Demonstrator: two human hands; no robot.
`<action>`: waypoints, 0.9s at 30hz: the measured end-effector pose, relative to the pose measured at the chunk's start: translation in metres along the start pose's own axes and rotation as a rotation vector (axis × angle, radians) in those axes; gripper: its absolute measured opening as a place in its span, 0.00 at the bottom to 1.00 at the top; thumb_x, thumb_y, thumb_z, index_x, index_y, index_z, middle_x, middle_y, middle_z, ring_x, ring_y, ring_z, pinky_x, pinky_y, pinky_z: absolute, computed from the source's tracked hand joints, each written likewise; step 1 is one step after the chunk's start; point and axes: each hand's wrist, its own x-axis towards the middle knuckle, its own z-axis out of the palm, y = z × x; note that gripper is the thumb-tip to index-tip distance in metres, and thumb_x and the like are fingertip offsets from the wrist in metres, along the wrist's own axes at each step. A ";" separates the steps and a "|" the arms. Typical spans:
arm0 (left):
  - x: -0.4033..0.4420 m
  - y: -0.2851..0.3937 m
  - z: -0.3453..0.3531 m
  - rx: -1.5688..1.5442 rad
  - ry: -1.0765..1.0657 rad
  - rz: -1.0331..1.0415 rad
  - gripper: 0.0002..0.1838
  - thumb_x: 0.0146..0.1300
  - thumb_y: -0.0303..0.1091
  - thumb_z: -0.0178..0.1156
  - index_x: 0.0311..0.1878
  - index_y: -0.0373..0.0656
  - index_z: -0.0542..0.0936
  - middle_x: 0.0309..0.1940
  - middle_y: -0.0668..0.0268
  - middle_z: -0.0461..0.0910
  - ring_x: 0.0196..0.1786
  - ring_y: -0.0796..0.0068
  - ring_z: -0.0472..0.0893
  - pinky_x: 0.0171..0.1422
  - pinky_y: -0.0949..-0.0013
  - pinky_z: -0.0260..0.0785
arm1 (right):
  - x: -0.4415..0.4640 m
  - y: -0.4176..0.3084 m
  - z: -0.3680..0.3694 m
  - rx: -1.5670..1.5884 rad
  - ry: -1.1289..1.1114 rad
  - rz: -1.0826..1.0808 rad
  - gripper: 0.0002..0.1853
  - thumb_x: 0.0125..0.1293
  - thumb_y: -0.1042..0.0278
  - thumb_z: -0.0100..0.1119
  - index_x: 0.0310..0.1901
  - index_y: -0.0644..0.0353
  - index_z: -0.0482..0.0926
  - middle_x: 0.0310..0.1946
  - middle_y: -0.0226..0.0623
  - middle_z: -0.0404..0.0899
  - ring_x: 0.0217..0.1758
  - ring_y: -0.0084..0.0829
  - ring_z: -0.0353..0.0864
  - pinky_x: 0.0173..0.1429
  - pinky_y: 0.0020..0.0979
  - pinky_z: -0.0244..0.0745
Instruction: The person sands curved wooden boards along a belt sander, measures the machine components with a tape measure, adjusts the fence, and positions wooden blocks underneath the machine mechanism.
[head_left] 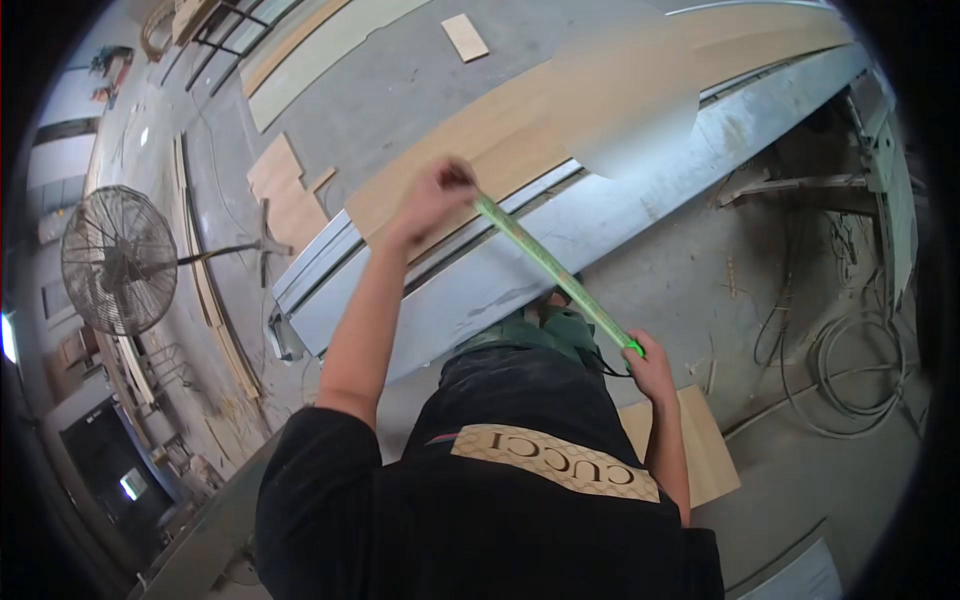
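Tape [548, 262]: green, stretched straight between the two hands, slanting across the near edge of the counter [640, 205].
Left hand [437, 203]: fingers drawn in on the far end, above the board [470, 150].
Right hand [655, 368]: curled round the near end; I can't see what the grip hides.
Counter: silvery metal, board lying along it.
Fan [118, 260]: wire cage, blades inside.

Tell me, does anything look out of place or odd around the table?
The floor looks untidy: a notched board lies loose near the metal table, and a coiled hose or cable lies to the right, perhaps a trip risk. The green tape measure looks straight, nothing odd there.
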 end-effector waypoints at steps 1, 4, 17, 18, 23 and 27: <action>0.011 -0.004 -0.024 -0.061 0.079 0.018 0.14 0.61 0.22 0.70 0.49 0.38 0.81 0.40 0.65 0.83 0.44 0.77 0.83 0.52 0.71 0.78 | -0.006 -0.007 -0.001 -0.019 -0.032 0.169 0.15 0.69 0.58 0.62 0.49 0.61 0.82 0.30 0.41 0.79 0.34 0.35 0.80 0.42 0.37 0.75; 0.043 -0.016 -0.065 -0.020 0.192 0.000 0.13 0.65 0.27 0.70 0.51 0.38 0.82 0.43 0.66 0.85 0.47 0.76 0.84 0.54 0.70 0.77 | -0.010 -0.036 0.016 -0.048 0.066 0.225 0.14 0.72 0.58 0.59 0.47 0.60 0.82 0.25 0.38 0.76 0.29 0.30 0.77 0.37 0.37 0.72; 0.087 -0.048 -0.053 0.492 0.454 0.253 0.12 0.62 0.39 0.72 0.45 0.44 0.89 0.40 0.56 0.84 0.46 0.54 0.82 0.54 0.57 0.74 | -0.018 -0.087 0.090 -0.139 0.273 0.410 0.17 0.74 0.52 0.55 0.49 0.56 0.85 0.45 0.48 0.84 0.48 0.51 0.84 0.51 0.44 0.77; 0.087 -0.049 -0.054 0.494 0.453 0.257 0.12 0.62 0.39 0.71 0.45 0.44 0.89 0.40 0.56 0.84 0.46 0.54 0.82 0.55 0.57 0.74 | -0.018 -0.086 0.092 -0.140 0.284 0.405 0.17 0.74 0.52 0.55 0.49 0.56 0.85 0.45 0.48 0.84 0.49 0.50 0.84 0.52 0.44 0.77; 0.086 -0.051 -0.054 0.519 0.444 0.301 0.13 0.64 0.40 0.71 0.47 0.43 0.88 0.40 0.58 0.83 0.46 0.56 0.82 0.54 0.57 0.74 | -0.014 -0.082 0.095 -0.224 0.373 0.330 0.16 0.74 0.53 0.56 0.48 0.55 0.85 0.44 0.45 0.84 0.49 0.52 0.83 0.51 0.45 0.77; 0.088 -0.056 -0.054 0.521 0.445 0.342 0.13 0.64 0.39 0.71 0.45 0.42 0.88 0.39 0.57 0.83 0.45 0.56 0.81 0.53 0.58 0.74 | -0.010 -0.082 0.096 -0.273 0.439 0.288 0.15 0.74 0.53 0.56 0.48 0.54 0.85 0.43 0.43 0.83 0.49 0.51 0.83 0.51 0.47 0.77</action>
